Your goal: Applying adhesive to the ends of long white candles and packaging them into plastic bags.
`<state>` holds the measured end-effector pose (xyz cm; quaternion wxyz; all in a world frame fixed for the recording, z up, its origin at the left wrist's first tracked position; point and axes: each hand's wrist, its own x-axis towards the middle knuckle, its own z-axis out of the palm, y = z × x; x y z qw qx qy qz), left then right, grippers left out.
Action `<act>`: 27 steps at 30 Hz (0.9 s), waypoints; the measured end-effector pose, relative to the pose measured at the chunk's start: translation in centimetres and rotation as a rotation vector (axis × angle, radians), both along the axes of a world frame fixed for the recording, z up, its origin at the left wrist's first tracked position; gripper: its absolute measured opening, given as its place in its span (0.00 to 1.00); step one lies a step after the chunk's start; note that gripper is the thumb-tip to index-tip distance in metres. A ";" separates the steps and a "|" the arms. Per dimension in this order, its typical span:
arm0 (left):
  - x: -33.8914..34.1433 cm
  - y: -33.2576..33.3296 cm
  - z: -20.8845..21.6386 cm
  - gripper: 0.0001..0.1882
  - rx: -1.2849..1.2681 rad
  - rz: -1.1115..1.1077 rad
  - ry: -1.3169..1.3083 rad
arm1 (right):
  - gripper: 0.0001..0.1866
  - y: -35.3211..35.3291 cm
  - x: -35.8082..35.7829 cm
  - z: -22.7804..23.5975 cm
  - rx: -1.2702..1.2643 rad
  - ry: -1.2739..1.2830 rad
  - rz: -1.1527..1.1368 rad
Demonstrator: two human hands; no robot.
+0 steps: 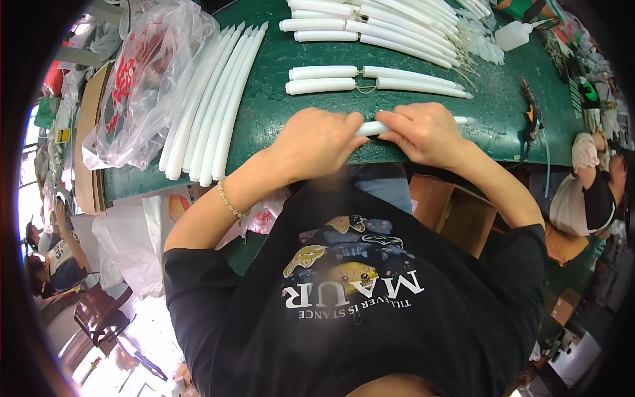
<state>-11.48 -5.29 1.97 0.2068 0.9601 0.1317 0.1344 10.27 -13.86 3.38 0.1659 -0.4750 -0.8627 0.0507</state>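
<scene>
My left hand (321, 141) and my right hand (423, 132) are closed around one white taper candle (372, 129), held level just above the near edge of the green table. A short piece of its shaft shows between my fingers, and its pale tip sticks out past my right hand. Much of it is hidden by my palms. Beyond my hands lie two candles in separate parts, with short white tubes (322, 85) on the left and long tapers (423, 87) on the right. Thin wire (366, 88) links the parts. Several whole candles (208, 109) lie side by side at the left.
More two-part candles (397, 23) cover the far side, beside a heap of small clear pieces (484, 45). A white squeeze bottle (514, 36) and a black-and-orange tool (530, 118) lie right. Left is a clear plastic bag (142, 92). A cardboard box (456, 212) stands below the edge.
</scene>
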 end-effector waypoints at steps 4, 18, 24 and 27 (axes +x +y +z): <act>-0.2 -0.3 0.1 0.12 0.018 0.000 0.054 | 0.13 -0.4 -0.4 -0.2 0.036 0.018 -0.002; -2.6 -1.5 1.7 0.11 0.072 0.080 -0.080 | 0.18 -1.7 -1.6 0.5 0.128 -0.005 -0.045; -3.6 -2.1 1.4 0.11 0.091 0.125 -0.094 | 0.17 -1.0 -2.5 1.1 0.176 0.002 0.019; -4.3 -2.6 2.9 0.12 0.105 0.270 -0.229 | 0.21 0.1 -2.7 2.9 0.216 -0.103 0.002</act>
